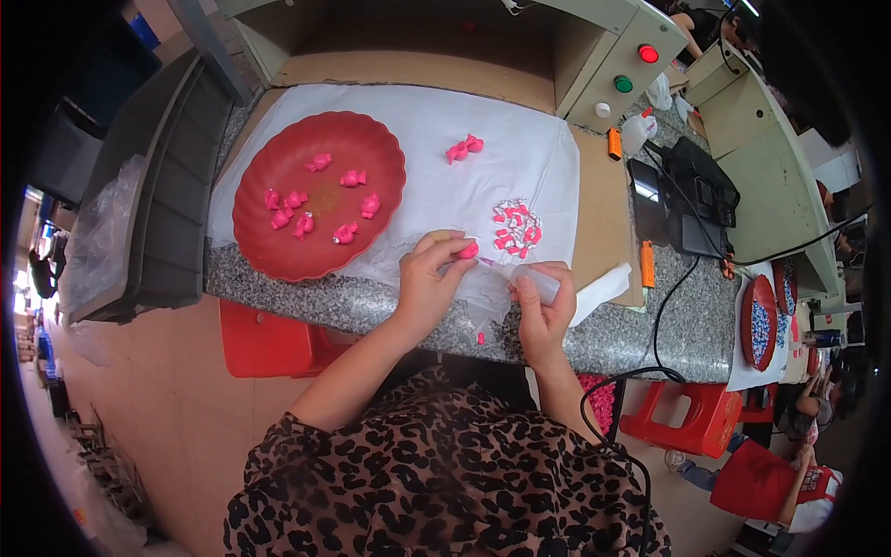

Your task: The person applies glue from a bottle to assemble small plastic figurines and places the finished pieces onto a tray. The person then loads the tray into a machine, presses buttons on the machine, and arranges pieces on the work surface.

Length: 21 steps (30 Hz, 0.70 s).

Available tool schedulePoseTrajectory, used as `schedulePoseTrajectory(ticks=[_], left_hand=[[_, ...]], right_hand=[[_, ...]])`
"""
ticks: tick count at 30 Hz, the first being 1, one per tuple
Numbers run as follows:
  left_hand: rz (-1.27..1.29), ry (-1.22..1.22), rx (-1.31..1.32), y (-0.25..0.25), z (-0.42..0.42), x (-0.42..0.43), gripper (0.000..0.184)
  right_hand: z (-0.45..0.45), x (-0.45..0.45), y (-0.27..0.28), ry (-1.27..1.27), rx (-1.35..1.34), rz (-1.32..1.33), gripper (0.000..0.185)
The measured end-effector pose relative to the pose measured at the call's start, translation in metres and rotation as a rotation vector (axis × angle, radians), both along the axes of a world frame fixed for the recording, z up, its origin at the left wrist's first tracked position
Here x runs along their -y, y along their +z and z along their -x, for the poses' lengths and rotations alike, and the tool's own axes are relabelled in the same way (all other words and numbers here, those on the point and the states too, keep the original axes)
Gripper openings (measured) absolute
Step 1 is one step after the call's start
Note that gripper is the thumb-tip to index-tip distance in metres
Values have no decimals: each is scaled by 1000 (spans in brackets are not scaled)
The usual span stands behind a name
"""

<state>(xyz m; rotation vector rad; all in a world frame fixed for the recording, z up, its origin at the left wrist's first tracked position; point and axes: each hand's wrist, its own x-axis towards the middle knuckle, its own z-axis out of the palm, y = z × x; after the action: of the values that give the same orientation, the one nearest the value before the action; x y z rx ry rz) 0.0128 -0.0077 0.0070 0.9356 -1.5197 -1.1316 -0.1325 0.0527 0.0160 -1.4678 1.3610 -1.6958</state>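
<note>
My left hand [432,278] pinches a small pink piece [468,251] between thumb and fingertips. Closed around a white squeeze bottle [536,284] is my right hand [548,311], and the bottle's thin nozzle tip [488,263] points at the pink piece, at or very near it. Just beyond the right hand lies a pile of small pink and white pieces [517,227]. Pink figurines [464,148] rest farther back on the white paper [436,111]. On the left a red scalloped plate [269,176] carries several more pink figurines [354,178].
A grey bin [139,195] stands at the left. To the right are a black bag [701,186], a phone [650,190], orange lighters [647,264] and a black cable [661,325]. One pink bit [481,338] lies near the front edge. A person in red [756,478] is at far right.
</note>
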Motion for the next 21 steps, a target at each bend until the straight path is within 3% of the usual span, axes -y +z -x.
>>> schedulePoseTrajectory(ticks=[12,21], left_hand=[[47,68,-47,-5,3,1,20],[8,33,-77,-2,2,1,21]], right_hand=[[1,1,-1,-14,-51,11,13],[-2,1,6,3,117,-32,13]])
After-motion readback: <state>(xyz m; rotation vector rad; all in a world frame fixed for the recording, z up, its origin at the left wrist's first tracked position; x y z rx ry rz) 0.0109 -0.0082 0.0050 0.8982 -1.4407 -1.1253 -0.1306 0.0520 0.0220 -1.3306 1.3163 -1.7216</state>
